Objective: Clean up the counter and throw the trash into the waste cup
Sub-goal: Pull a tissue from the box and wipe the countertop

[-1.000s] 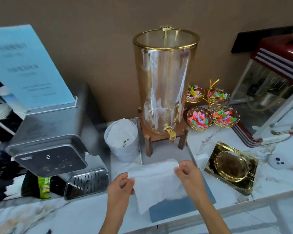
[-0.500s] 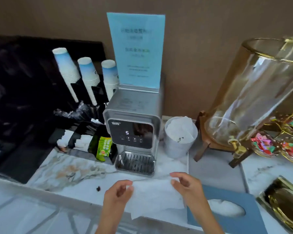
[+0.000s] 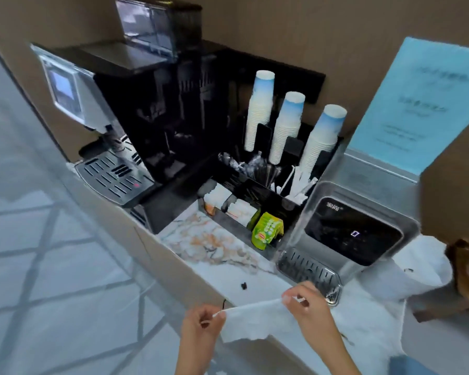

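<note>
We hold a white tissue (image 3: 255, 319) stretched between both hands at the near edge of the marble counter (image 3: 214, 244). Our left hand (image 3: 201, 324) pinches one top corner in a closed finger-and-thumb grip; our right hand (image 3: 307, 304) pinches the other corner the same way, and the sheet hangs below them.

Just beyond the left grip, a small dark crumb (image 3: 244, 286) lies on the counter, with another dark speck (image 3: 224, 303) at the counter edge nearer the hand. Directly behind the right grip stands a silver water dispenser (image 3: 349, 234), its drip tray (image 3: 307, 269) almost touching our fingers. To the right of that grip sits the waste cup (image 3: 417, 269), lined with white paper.

Farther back, a black organiser (image 3: 244, 209) holds white sachets, a green tea packet (image 3: 267, 230), stirrers and three upside-down stacks of paper cups (image 3: 284, 125). A black coffee machine (image 3: 136, 125) stands far left. A blue sign (image 3: 423, 104) rises behind the dispenser.
</note>
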Action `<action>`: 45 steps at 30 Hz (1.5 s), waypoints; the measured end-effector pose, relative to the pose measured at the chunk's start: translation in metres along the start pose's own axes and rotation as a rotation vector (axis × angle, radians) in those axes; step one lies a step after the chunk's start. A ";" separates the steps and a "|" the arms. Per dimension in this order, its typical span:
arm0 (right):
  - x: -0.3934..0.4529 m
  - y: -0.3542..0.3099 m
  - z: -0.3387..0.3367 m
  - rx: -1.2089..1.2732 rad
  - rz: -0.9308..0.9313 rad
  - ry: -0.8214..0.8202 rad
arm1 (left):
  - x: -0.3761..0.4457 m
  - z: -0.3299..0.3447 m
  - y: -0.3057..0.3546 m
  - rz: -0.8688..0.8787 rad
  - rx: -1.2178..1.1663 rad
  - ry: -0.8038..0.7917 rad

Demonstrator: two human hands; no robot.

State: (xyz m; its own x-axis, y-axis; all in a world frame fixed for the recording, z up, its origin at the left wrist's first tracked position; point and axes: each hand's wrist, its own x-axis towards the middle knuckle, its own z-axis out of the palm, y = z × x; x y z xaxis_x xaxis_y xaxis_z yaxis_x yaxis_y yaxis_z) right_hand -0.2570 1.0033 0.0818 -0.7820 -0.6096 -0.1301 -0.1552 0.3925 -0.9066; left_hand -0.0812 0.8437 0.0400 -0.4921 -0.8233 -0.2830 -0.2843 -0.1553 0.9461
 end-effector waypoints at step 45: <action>0.111 0.116 0.078 -0.884 -0.695 -0.793 | 0.024 0.070 -0.070 -0.435 0.067 0.658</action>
State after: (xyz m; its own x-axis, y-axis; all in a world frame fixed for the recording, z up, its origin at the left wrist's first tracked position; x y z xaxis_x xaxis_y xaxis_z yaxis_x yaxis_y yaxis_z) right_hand -0.3149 0.9272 -0.0688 0.1184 -0.9679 -0.2218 -0.9313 -0.0307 -0.3631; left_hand -0.1312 0.8728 -0.0440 0.2563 -0.8531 -0.4545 -0.3983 -0.5216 0.7545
